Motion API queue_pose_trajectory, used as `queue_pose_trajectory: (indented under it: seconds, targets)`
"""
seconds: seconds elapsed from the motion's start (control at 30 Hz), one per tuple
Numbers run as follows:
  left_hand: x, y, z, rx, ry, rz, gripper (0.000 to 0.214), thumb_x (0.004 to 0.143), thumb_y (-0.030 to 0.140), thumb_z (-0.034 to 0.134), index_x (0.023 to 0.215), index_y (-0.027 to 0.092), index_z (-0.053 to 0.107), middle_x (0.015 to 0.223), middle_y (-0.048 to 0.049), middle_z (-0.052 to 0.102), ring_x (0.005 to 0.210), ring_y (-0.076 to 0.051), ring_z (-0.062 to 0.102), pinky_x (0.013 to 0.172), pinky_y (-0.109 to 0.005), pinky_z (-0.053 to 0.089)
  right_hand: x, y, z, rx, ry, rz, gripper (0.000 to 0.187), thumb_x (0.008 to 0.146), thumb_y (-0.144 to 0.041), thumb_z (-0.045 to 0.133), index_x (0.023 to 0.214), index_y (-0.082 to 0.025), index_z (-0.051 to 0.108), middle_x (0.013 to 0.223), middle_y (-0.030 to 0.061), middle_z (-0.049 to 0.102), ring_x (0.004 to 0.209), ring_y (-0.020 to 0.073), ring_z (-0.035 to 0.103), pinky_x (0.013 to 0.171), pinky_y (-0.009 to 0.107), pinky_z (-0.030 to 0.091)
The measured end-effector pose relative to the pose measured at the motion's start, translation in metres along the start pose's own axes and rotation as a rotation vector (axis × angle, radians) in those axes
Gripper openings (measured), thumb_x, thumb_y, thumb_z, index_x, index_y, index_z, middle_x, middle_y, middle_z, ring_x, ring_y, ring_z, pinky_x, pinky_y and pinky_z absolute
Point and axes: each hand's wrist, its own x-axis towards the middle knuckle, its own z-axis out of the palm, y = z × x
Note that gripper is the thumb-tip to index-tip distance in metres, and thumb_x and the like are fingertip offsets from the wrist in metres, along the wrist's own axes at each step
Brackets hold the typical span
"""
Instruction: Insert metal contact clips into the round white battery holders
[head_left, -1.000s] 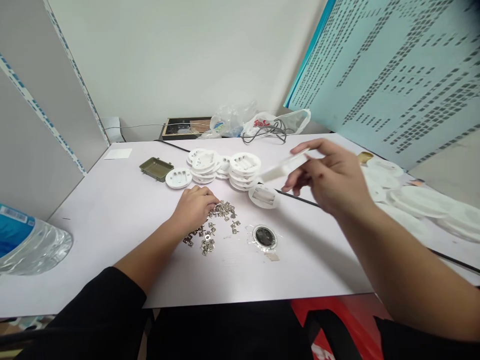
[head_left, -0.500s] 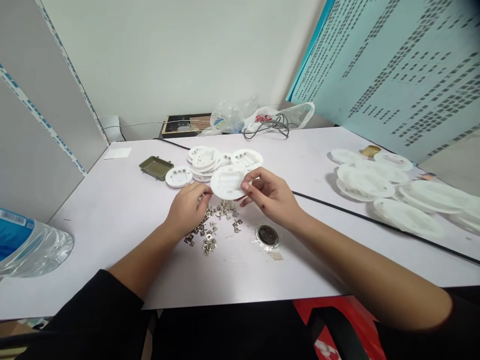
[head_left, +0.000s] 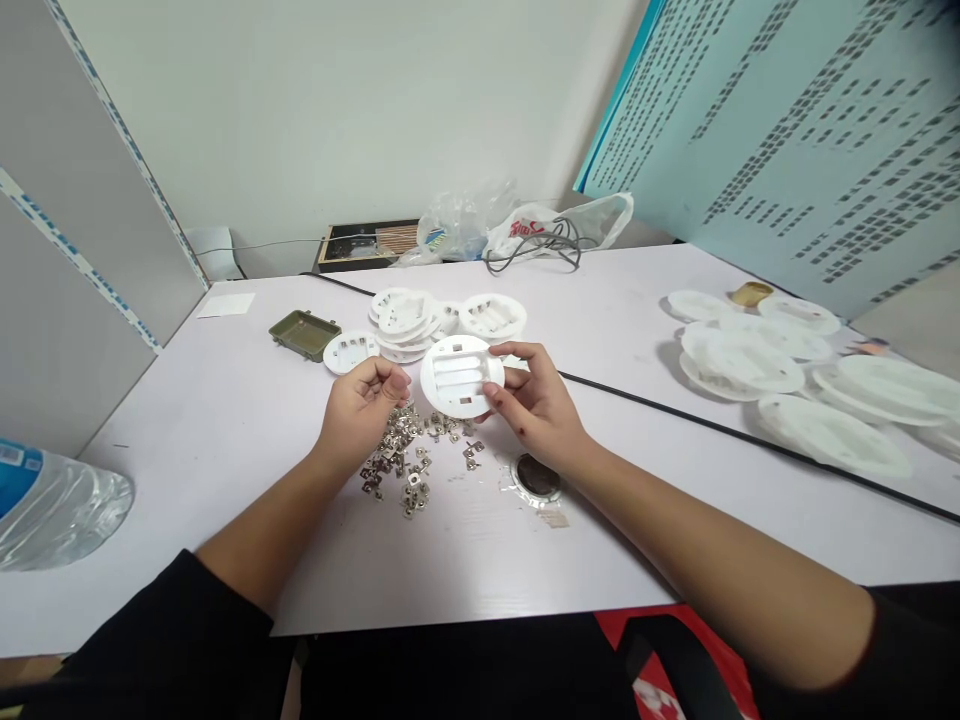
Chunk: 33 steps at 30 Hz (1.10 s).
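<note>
My right hand [head_left: 534, 402] grips a white round plastic battery holder [head_left: 459, 376] by its right edge, with its ribbed cells facing up. My left hand [head_left: 361, 415] hangs just left of that disc, fingers curled toward the thumb. Anything small in those fingers is hidden. Below both hands lies a loose pile of small metal clips [head_left: 397, 458]. Stacked white discs [head_left: 403, 318] and a single disc [head_left: 350, 352] stand beyond the hands.
An olive plastic box [head_left: 304, 334] sits far left, and a water bottle [head_left: 52, 515] lies near left. A round dark part on clear film [head_left: 538, 478] is right of the clips. White domed covers [head_left: 739, 360] and a black cable [head_left: 675, 420] lie on the right.
My left hand has risen off the metal clips. My right hand, which held a white strip a second ago, now holds the disc up above the table, closer to my left hand.
</note>
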Motion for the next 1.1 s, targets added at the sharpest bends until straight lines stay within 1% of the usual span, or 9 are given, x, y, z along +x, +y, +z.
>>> queue_pose_trajectory:
  seconds: [0.1,0.2,0.3,0.37,0.47,0.57,0.77,0.93,1.1]
  targets:
    - [0.0,-0.001,0.001,-0.029,-0.044,-0.018,0.031,0.082,0.046,0.081,0.081,0.017,0.069,0.069,-0.0023,0.064,0.066,-0.014,0.06,0.063,-0.027,0.052,0.0,0.003,-0.002,-0.025,-0.005,-0.044,0.035,0.101,-0.044,0.057,0.131,-0.031,0.042,0.079,-0.0015,0.06,0.067,0.0179,0.066,0.065,0.041,0.066]
    - [-0.001,-0.003,0.002,-0.026,-0.062,0.006,0.024,0.079,0.036,0.084,0.086,0.017,0.071,0.075,-0.0032,0.067,0.07,-0.014,0.063,0.065,-0.028,0.055,-0.001,0.005,-0.003,-0.052,-0.017,-0.07,0.039,0.102,-0.043,0.057,0.135,-0.031,0.041,0.079,-0.0021,0.061,0.068,0.0174,0.068,0.065,0.038,0.066]
    - [-0.002,-0.003,0.003,0.042,-0.046,0.06,0.017,0.082,0.029,0.08,0.09,0.017,0.07,0.081,-0.0038,0.069,0.076,-0.015,0.065,0.07,-0.029,0.058,-0.001,0.006,-0.003,-0.058,-0.042,-0.066,0.044,0.102,-0.044,0.057,0.14,-0.03,0.04,0.083,-0.0013,0.064,0.068,0.0165,0.069,0.064,0.036,0.066]
    - [-0.003,-0.003,0.004,0.1,-0.011,0.093,0.017,0.082,0.027,0.078,0.094,0.018,0.069,0.084,-0.0038,0.07,0.079,-0.015,0.066,0.072,-0.03,0.058,-0.001,0.006,-0.003,-0.041,-0.047,-0.048,0.046,0.101,-0.045,0.059,0.14,-0.027,0.042,0.084,-0.0004,0.066,0.068,0.0165,0.07,0.063,0.035,0.066]
    - [-0.004,-0.005,0.003,0.166,0.019,0.14,0.019,0.083,0.027,0.078,0.097,0.018,0.069,0.088,-0.0046,0.071,0.083,-0.016,0.068,0.074,-0.031,0.059,-0.001,0.005,-0.003,-0.002,-0.043,-0.015,0.046,0.098,-0.046,0.063,0.135,-0.023,0.048,0.085,0.0007,0.067,0.069,0.0179,0.073,0.065,0.036,0.066]
    - [-0.003,-0.006,0.002,0.219,-0.001,0.187,0.014,0.085,0.028,0.077,0.093,0.018,0.072,0.086,-0.005,0.073,0.081,-0.017,0.069,0.076,-0.033,0.059,-0.001,0.003,-0.003,0.015,-0.043,0.004,0.043,0.097,-0.044,0.064,0.13,-0.02,0.052,0.082,0.0003,0.067,0.068,0.0176,0.073,0.066,0.036,0.065]
    - [0.0,-0.007,-0.001,0.342,-0.031,0.351,0.006,0.09,0.022,0.073,0.093,0.021,0.077,0.089,-0.0044,0.072,0.081,-0.016,0.066,0.073,-0.033,0.057,-0.003,-0.004,-0.002,-0.107,-0.038,-0.044,0.038,0.097,-0.036,0.062,0.13,-0.019,0.055,0.078,0.0004,0.065,0.068,0.0161,0.067,0.06,0.031,0.056]
    - [0.002,-0.009,-0.002,0.39,-0.071,0.402,0.008,0.092,0.02,0.069,0.095,0.021,0.076,0.093,-0.0046,0.067,0.082,-0.016,0.065,0.07,-0.031,0.057,-0.004,-0.007,-0.001,-0.16,-0.042,-0.054,0.04,0.096,-0.035,0.061,0.131,-0.016,0.056,0.082,0.0028,0.065,0.07,0.016,0.065,0.06,0.03,0.055]
    - [0.002,-0.011,-0.002,0.454,-0.091,0.459,0.009,0.093,0.015,0.066,0.095,0.021,0.074,0.094,-0.0039,0.063,0.084,-0.016,0.063,0.074,-0.032,0.057,-0.004,-0.011,0.0,-0.239,-0.032,-0.156,0.034,0.095,-0.029,0.063,0.127,-0.017,0.06,0.078,-0.0004,0.065,0.061,0.0117,0.06,0.055,0.026,0.054]
